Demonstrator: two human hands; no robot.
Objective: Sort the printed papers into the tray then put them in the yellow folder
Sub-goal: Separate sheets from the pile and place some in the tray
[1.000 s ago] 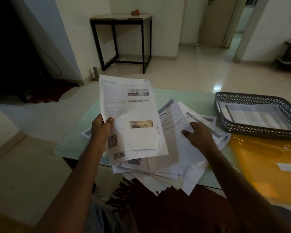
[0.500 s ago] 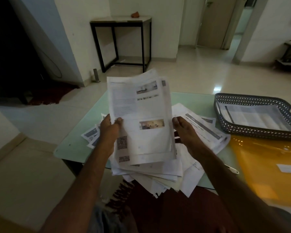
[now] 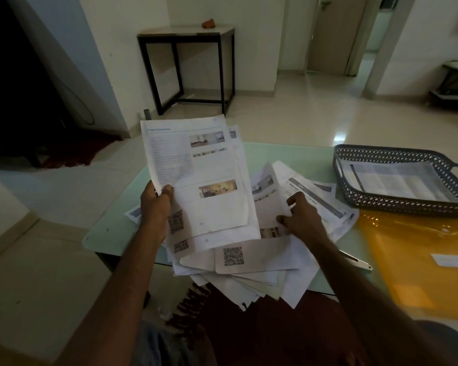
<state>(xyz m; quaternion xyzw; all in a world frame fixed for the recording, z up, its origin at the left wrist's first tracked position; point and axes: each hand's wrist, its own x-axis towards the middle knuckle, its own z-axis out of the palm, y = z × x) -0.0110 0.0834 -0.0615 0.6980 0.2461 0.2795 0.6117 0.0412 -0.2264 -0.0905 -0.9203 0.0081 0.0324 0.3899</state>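
My left hand [image 3: 155, 204] grips a bundle of printed sheets [image 3: 209, 186] by its left edge and holds it raised above the table. A loose pile of printed papers [image 3: 249, 262] lies below, spilling over the near table edge. My right hand [image 3: 302, 217] pinches the lower edge of one sheet [image 3: 265, 191] on that pile, just right of the bundle. A grey perforated tray [image 3: 381, 203] with a printed page inside stands at the right. The yellow folder [image 3: 413, 262] lies in front of the tray.
The glass table [image 3: 288, 154] has its near edge close to my lap. A white pen-like object [image 3: 354, 260] lies between the pile and the folder. A white label [image 3: 452, 260] sits on the folder. A black-framed side table [image 3: 188, 38] stands by the far wall.
My right hand added a sheet to the bundle in my left hand, then dropped back to the pile and took hold of another sheet. The bundle stayed raised.
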